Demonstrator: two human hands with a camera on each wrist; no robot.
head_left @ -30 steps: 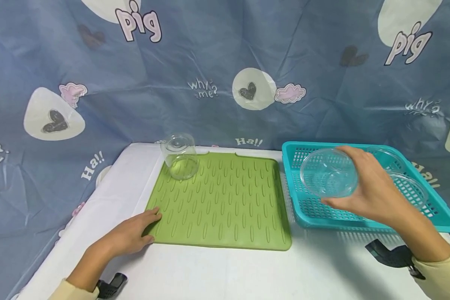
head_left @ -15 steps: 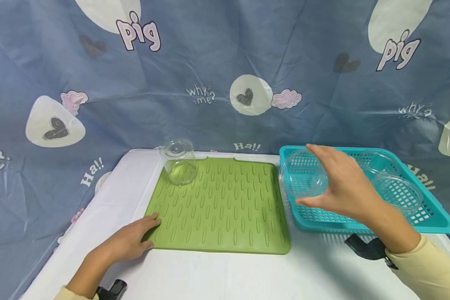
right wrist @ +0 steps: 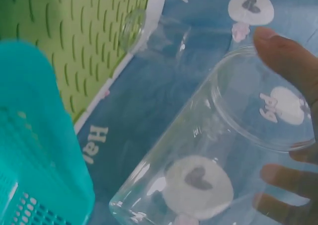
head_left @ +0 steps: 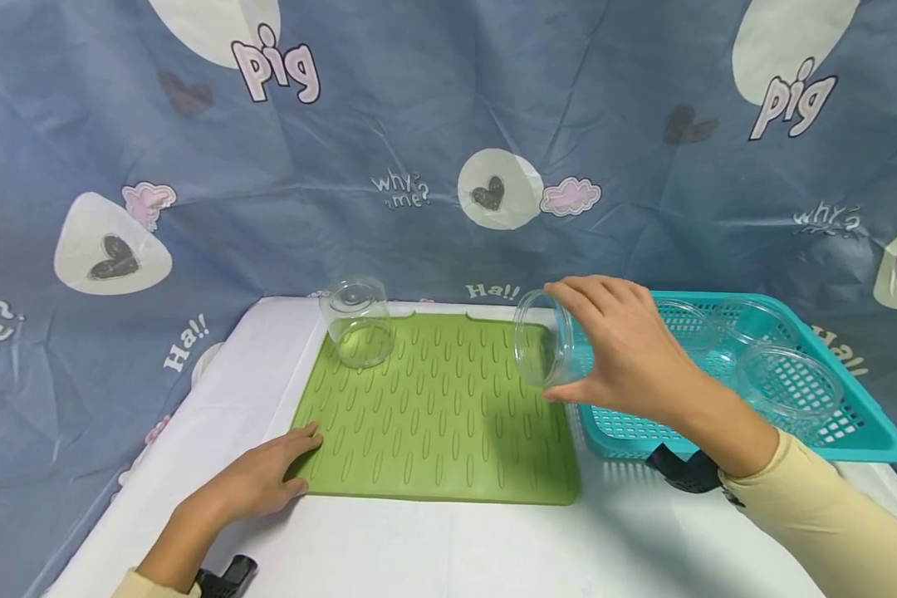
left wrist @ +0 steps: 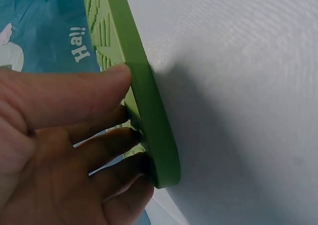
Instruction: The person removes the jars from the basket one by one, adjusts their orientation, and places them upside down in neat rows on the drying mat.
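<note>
My right hand grips a clear cup around its side. The cup is tipped sideways, its open end toward the left, and overlaps the right back part of the green ridged mat. The right wrist view has the thumb on the rim of this see-through cup and fingers along the other side. At the mat's near left corner my left hand rests, thumb and fingertips touching the edge. Another clear cup stands upside down on the mat's back left corner.
A turquoise plastic basket sits to the right of the mat, with several clear cups inside. Both rest on a white-covered table. A blue printed cloth hangs behind.
My right hand has carried the cup leftward from above the basket to the mat's right edge, turning its mouth more to the left. The left hand stays on the mat corner.
</note>
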